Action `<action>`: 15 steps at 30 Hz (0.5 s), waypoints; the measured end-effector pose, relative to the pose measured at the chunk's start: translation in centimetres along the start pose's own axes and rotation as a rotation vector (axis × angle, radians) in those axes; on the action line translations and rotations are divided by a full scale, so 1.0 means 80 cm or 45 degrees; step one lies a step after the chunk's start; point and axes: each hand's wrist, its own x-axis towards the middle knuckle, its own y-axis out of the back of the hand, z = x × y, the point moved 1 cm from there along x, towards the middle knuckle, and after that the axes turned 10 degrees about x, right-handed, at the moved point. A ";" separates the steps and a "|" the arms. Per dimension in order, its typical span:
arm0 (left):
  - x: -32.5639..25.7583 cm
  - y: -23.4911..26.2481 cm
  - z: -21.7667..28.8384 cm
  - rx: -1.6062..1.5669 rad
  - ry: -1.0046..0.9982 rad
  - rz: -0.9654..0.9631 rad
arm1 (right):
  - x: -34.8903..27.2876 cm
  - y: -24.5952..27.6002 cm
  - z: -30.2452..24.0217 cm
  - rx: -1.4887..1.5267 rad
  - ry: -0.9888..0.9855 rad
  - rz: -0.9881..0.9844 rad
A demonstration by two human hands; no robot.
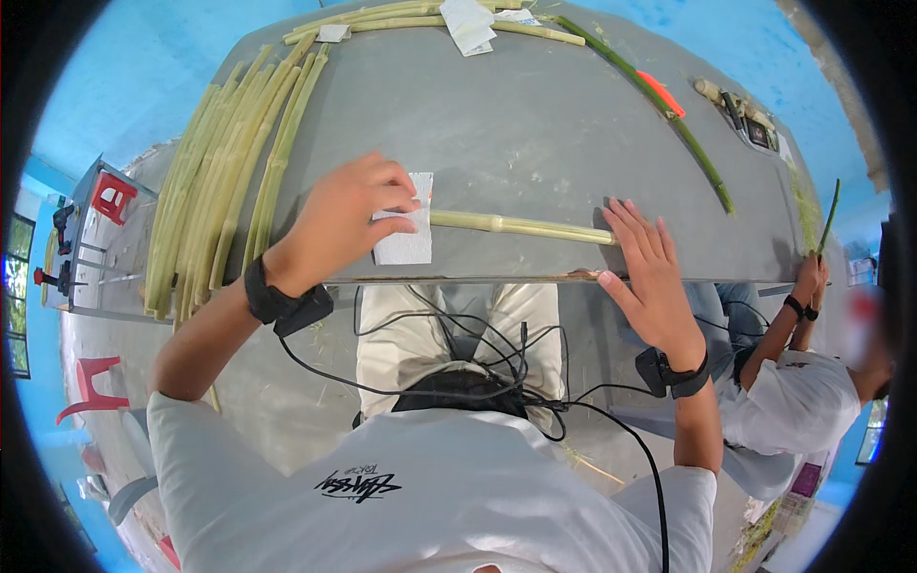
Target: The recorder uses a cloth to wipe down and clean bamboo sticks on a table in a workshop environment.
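Note:
A pale, peeled bamboo stick (pixel 521 225) lies crosswise near the front edge of the grey table (pixel 430 115). At its left end my left hand (pixel 339 215) has bent fingers and thumb around a white piece of paper (pixel 406 250) that covers the stick there. The part of the stick under the paper is hidden. My right hand (pixel 650 272) rests at the stick's right end, its fingers stretched out and the thumb apart, with nothing gripped.
Several pale bamboo sticks (pixel 215 181) lie along the table's left side. More sticks (pixel 382 21) and white papers (pixel 468 27) are at the far edge. A green bamboo stick (pixel 702 158) lies beside an orange-red object (pixel 659 94). Black cables (pixel 458 325) hang at my lap. Another person (pixel 793 382) sits at right.

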 end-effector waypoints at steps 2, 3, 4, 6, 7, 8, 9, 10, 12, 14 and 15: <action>0.009 -0.009 0.012 0.068 -0.023 0.048 | 0.008 0.001 0.004 -0.022 0.015 0.004; 0.023 -0.018 0.021 0.073 -0.038 0.071 | 0.012 0.001 0.007 -0.036 0.024 0.011; 0.040 -0.028 0.029 0.071 -0.072 0.088 | 0.018 0.000 0.011 -0.042 0.006 0.011; 0.075 -0.042 0.042 0.106 -0.141 0.091 | 0.040 0.001 0.022 0.013 -0.032 0.005; 0.082 -0.044 0.044 0.147 -0.196 0.086 | 0.044 0.001 0.026 0.016 -0.033 0.005; 0.083 -0.043 0.041 0.146 -0.199 0.082 | 0.046 0.001 0.030 0.016 -0.022 -0.009; 0.083 -0.040 0.038 0.129 -0.198 0.086 | 0.044 0.001 0.033 0.018 -0.012 -0.024; 0.078 -0.037 0.032 0.113 -0.192 0.081 | 0.038 -0.002 0.032 0.032 -0.017 -0.028; 0.047 -0.017 0.019 0.159 -0.168 0.060 | 0.016 0.003 0.022 0.026 0.035 -0.018; 0.003 0.010 0.000 0.212 -0.130 0.050 | -0.002 0.017 0.007 0.062 0.019 -0.091; -0.020 0.023 -0.012 0.169 -0.069 0.006 | -0.010 0.022 0.000 0.076 -0.002 -0.162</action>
